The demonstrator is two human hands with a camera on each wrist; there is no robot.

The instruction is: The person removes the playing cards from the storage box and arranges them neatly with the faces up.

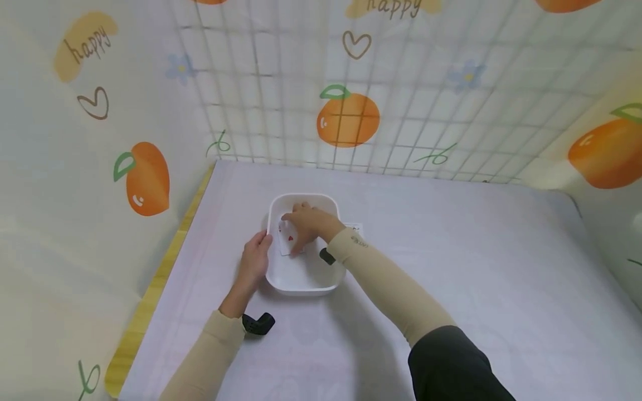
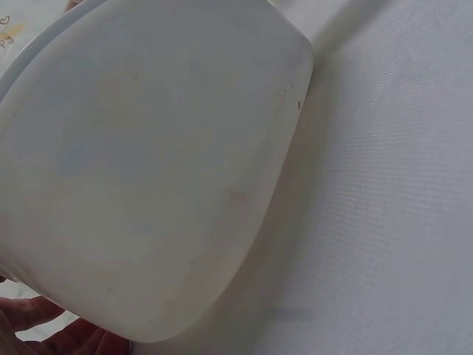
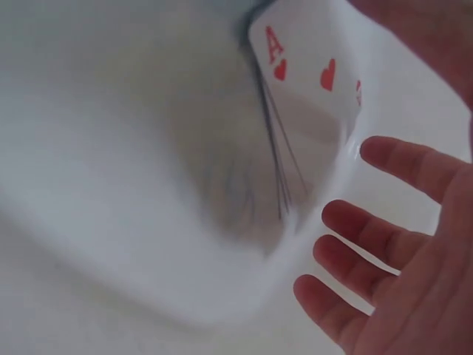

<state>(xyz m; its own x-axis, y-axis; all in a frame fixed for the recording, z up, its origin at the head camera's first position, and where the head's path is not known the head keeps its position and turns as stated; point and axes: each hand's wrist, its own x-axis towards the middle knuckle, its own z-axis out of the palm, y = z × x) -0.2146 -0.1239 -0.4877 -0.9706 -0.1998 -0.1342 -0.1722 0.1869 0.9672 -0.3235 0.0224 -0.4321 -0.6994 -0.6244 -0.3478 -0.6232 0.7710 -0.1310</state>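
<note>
White tub — left hand gripping its left rim. Contents: playing cards, left side, ace of hearts uppermost. Right hand — fingers spread above them; seemingly placing or collecting, next needing careful fingertip control. Another card, part-hidden, right of tub.

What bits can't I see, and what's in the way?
Right wrist view: anything under the ace, which covers it.
Head view: part of the ace, behind the right hand.
Head view: marks on the white thing beside the box, too small; the right sleeve hides part.
Left wrist view: the box's inside, behind its outside; most of the left hand, cut off by the edge.
</note>
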